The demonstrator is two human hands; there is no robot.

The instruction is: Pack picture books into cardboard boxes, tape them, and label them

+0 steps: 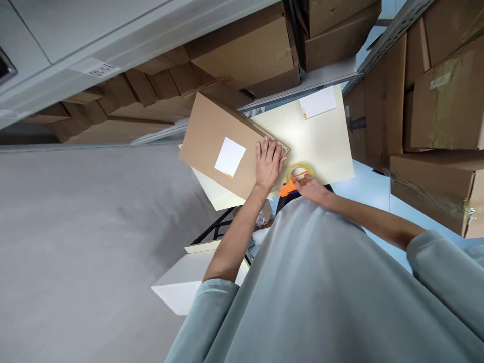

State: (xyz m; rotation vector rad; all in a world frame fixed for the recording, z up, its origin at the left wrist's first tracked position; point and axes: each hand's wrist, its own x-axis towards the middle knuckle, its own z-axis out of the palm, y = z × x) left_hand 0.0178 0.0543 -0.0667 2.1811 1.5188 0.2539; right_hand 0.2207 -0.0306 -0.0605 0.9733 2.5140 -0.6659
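A brown cardboard box (206,131) with a white label (230,157) on its top lies tilted across a cream tabletop (321,141). My left hand (269,162) rests on the box's near right corner, its fingers stretched out. In my right hand (310,188), close to my body, is an orange tape dispenser (288,188) with a yellow roll of tape (300,167). The fingers are wrapped round its handle, partly hidden. The dispenser is just right of the box, over the table's near edge.
A white sheet (318,102) lies at the table's far right. Shelves with cardboard boxes (249,48) run along the far side. Stacked taped boxes (434,191) stand at the right. A white box-shaped object (185,277) is low at the left, beside a grey wall-like surface (86,242).
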